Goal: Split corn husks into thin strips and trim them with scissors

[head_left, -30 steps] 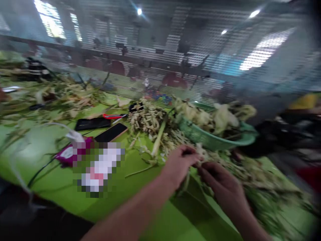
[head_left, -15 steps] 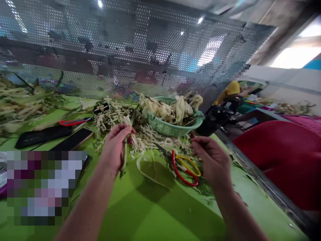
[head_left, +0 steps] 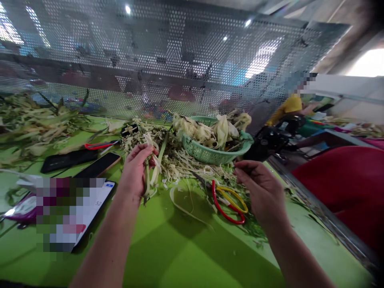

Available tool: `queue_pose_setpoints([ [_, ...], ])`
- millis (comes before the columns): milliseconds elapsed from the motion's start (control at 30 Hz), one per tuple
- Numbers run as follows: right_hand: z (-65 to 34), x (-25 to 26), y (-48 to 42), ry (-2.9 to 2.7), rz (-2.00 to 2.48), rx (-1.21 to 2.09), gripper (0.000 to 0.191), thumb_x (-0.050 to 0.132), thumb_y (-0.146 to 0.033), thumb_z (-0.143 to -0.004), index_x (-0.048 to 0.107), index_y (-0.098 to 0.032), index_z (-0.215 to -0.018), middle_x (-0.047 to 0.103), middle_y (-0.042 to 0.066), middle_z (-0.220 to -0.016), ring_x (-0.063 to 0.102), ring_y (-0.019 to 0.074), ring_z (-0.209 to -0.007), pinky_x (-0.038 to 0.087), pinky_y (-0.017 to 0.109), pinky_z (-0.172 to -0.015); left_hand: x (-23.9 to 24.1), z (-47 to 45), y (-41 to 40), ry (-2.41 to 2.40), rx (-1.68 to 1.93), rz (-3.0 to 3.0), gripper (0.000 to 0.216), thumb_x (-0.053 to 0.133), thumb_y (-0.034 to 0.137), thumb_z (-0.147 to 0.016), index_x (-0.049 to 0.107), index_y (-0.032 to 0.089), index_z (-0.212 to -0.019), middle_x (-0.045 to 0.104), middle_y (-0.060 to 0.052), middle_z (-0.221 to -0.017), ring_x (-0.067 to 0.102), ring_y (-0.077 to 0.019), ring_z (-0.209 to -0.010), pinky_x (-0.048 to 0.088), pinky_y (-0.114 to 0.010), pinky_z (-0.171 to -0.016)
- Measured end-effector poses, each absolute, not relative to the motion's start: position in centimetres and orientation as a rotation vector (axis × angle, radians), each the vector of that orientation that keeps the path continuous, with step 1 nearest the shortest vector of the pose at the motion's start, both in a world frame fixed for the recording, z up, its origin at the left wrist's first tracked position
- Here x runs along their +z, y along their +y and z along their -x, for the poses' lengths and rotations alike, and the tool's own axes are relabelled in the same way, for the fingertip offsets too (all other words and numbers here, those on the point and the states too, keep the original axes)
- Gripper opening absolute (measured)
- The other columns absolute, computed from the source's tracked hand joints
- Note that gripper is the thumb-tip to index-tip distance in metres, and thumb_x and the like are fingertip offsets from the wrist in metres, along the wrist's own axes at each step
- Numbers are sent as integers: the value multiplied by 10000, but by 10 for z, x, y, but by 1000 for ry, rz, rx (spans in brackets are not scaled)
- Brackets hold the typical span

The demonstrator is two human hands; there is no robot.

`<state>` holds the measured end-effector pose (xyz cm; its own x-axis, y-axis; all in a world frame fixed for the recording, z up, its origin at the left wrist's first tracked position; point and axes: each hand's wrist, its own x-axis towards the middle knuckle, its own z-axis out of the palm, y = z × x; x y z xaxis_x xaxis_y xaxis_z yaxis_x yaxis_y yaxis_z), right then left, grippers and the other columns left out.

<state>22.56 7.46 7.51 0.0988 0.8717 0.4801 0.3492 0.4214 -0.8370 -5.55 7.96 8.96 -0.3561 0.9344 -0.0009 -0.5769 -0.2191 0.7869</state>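
Observation:
Pale husk strips (head_left: 155,174) are pinched between the thumb and fingers of my left hand (head_left: 138,166), some hanging below it. My right hand (head_left: 261,188) is closed in a pinch by the front of the green basket; what lies between its fingertips, if anything, is too small to make out. Between my hands, scissors (head_left: 229,206) with red and yellow handles lie on the green table (head_left: 171,256). A thin curled strip (head_left: 183,209) rests left of them. Cut husk scraps (head_left: 177,160) are heaped behind my left hand.
The green plastic basket (head_left: 207,154) holds dried husks. Leafy husks (head_left: 36,124) pile up at the far left. Phones (head_left: 99,165) and a red-handled tool (head_left: 99,146) lie left. A perforated metal screen (head_left: 144,72) stands behind; a red surface (head_left: 339,188) is at right.
The whole scene sits slightly further right in view. A wide pale strip now shows hanging beside my left hand. My right hand stays pinched near the basket.

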Motion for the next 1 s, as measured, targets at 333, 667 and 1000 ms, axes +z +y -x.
queue_pose_setpoints([
  [333,-184,97,68,-2259,1231,637,124,564,-296,-873,650,-207,-867,654,37,-846,596,167,-758,463,279,-684,93,62,79,807,1841,-550,256,770,222,-591,561,156,-722,630,24,-640,510,-45,-469,382,-151,-464],
  [667,-146,53,57,-2527,1205,693,64,579,-190,-807,633,-196,-774,630,38,-824,582,163,-742,443,262,-664,98,68,78,771,1883,-519,232,751,233,-621,555,167,-726,620,19,-642,492,-48,-479,358,-171,-476],
  [1000,-199,94,80,-1649,1196,1099,233,756,-429,-664,649,-226,-707,659,123,-1030,606,287,-938,521,330,-701,82,47,74,1095,1261,-1280,103,628,285,-709,619,187,-741,674,-33,-735,578,-144,-665,424,-259,-632],
])
